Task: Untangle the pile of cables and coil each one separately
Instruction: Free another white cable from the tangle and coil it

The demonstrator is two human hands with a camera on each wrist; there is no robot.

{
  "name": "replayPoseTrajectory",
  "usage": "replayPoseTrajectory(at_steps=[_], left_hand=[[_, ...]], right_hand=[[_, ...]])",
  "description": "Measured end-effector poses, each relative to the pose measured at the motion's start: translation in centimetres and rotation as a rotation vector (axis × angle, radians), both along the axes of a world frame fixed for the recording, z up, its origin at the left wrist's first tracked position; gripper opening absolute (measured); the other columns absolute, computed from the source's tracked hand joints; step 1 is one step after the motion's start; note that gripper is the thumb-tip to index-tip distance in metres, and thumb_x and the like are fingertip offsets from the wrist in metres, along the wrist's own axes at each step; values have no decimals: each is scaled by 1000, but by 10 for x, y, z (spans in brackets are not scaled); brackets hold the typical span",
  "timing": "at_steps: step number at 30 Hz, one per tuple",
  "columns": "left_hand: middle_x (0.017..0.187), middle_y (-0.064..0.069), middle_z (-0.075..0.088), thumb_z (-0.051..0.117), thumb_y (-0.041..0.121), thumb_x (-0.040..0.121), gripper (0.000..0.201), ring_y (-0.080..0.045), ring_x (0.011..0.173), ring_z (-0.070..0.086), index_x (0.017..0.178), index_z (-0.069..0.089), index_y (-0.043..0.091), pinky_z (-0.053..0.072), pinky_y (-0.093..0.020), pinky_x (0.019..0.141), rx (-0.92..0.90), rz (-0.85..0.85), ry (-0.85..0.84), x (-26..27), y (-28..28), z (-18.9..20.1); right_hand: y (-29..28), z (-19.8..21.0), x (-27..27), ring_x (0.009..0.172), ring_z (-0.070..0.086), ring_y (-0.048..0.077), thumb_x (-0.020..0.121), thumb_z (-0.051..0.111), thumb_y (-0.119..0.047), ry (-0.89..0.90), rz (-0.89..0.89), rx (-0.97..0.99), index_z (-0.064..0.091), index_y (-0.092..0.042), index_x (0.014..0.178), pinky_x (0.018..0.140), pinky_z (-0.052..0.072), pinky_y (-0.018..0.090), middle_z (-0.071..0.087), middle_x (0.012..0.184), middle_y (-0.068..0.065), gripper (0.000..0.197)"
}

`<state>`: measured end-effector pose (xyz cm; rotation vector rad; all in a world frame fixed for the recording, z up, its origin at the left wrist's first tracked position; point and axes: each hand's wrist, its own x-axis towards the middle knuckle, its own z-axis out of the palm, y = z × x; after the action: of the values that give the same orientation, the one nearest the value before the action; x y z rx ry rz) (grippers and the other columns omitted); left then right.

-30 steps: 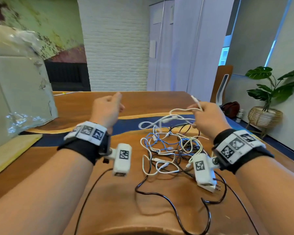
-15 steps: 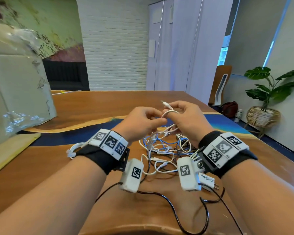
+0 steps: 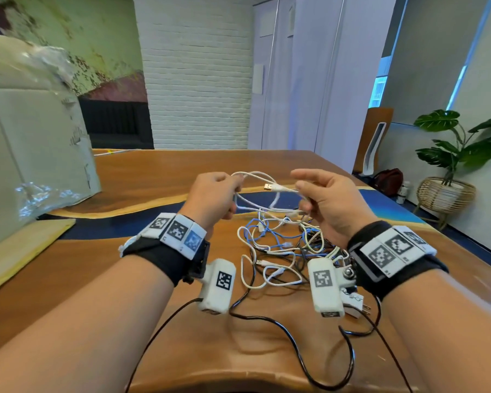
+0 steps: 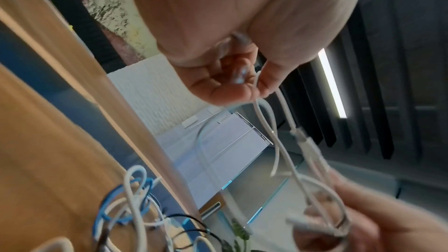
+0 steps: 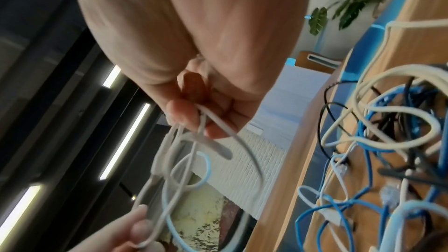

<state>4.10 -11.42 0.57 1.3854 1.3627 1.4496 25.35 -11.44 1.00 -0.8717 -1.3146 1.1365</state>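
Note:
A white USB cable (image 3: 255,177) hangs in loose loops between both raised hands, above the tangled pile of cables (image 3: 281,245) on the wooden table (image 3: 159,171). My left hand (image 3: 219,191) pinches one end of the loops; in the left wrist view the left hand (image 4: 252,83) grips the white USB cable (image 4: 274,133) between thumb and fingers. My right hand (image 3: 312,194) pinches the strands near the metal USB plug (image 3: 268,187); the right wrist view shows the right hand (image 5: 194,120) holding several strands of the white USB cable (image 5: 174,160). The pile holds white, blue and black cables.
A black power cord (image 3: 295,344) with a white plug (image 3: 355,304) runs along the table's near edge. A cardboard box (image 3: 26,154) wrapped in plastic stands at the left. A potted plant (image 3: 454,154) and a chair (image 3: 374,143) stand past the table's right edge.
The hands came together over the pile half a second ago, then drew apart and lifted, stretching the white cable's loops between them. The USB plug now points left between the hands.

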Motion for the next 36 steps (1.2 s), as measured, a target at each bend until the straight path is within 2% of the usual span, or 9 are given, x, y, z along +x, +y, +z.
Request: replayPoseTrajectory(at_steps=[4, 7, 13, 19, 23, 26, 28, 31, 36], left_hand=[[62, -6, 51, 52, 11, 102, 34, -25, 69, 64, 68, 50, 10, 60, -37, 70, -44, -111, -381, 5, -1, 5], [54, -3, 43, 47, 16, 103, 35, -25, 57, 62, 68, 46, 14, 55, -34, 61, -69, -228, -524, 6, -4, 10], [50, 6, 19, 49, 19, 101, 32, -11, 39, 12, 69, 47, 17, 10, -24, 42, 12, -218, -340, -8, -7, 13], [55, 4, 27, 54, 23, 104, 27, -12, 44, 16, 83, 65, 10, 11, -24, 45, 118, -238, -58, -4, -15, 24], [54, 5, 38, 61, 25, 102, 25, -9, 40, 24, 82, 69, 11, 20, -20, 40, 173, -305, 115, 15, -20, 24], [47, 12, 41, 74, 26, 93, 29, -5, 40, 30, 72, 63, 8, 27, -17, 41, 183, -218, 334, -4, -13, 19], [46, 11, 43, 79, 32, 88, 37, -6, 42, 33, 66, 61, 9, 31, -18, 44, 154, -145, 462, -21, -7, 15], [44, 7, 37, 78, 36, 86, 48, -13, 45, 32, 54, 48, 16, 31, -26, 49, 117, 22, 559, -39, -2, 9], [52, 5, 23, 69, 32, 93, 52, -21, 53, 26, 53, 38, 21, 33, -34, 59, 14, 153, 169, -55, -2, 1]], right_hand=[[3, -7, 1, 55, 47, 11, 94, 65, 0, -141, 102, -28, 72, -8, 114, 64, 49, 33, 60, 76, -1, 23], [3, -12, -4, 52, 50, 10, 93, 71, -8, -411, 55, 49, 75, -4, 100, 57, 47, 31, 62, 66, -4, 9], [4, 5, 7, 56, 57, 25, 110, 43, -23, -276, 1, -26, 66, -7, 85, 70, 46, 42, 57, 64, 9, 37], [-2, 10, 4, 87, 66, 14, 96, 68, -30, -579, 114, 39, 67, -26, 127, 77, 52, 36, 73, 94, -10, 31], [-9, 8, -21, 64, 65, 18, 104, 54, -10, -340, 191, 61, 69, -12, 109, 82, 56, 49, 63, 66, 1, 16], [-6, 25, -6, 38, 29, 9, 106, 47, -6, -98, 135, -32, 68, 0, 109, 43, 47, 28, 33, 51, -5, 22], [-2, 33, 8, 38, 27, 8, 101, 56, -5, -271, -66, 48, 74, -3, 106, 37, 29, 20, 41, 50, -7, 19], [-1, 31, 14, 46, 51, 0, 92, 69, -11, -583, -295, 243, 80, -22, 87, 51, 42, 16, 68, 66, -10, 16], [5, 29, 32, 44, 49, -8, 95, 64, -17, -507, -348, 170, 79, -21, 82, 59, 34, 22, 53, 43, -23, 20]])
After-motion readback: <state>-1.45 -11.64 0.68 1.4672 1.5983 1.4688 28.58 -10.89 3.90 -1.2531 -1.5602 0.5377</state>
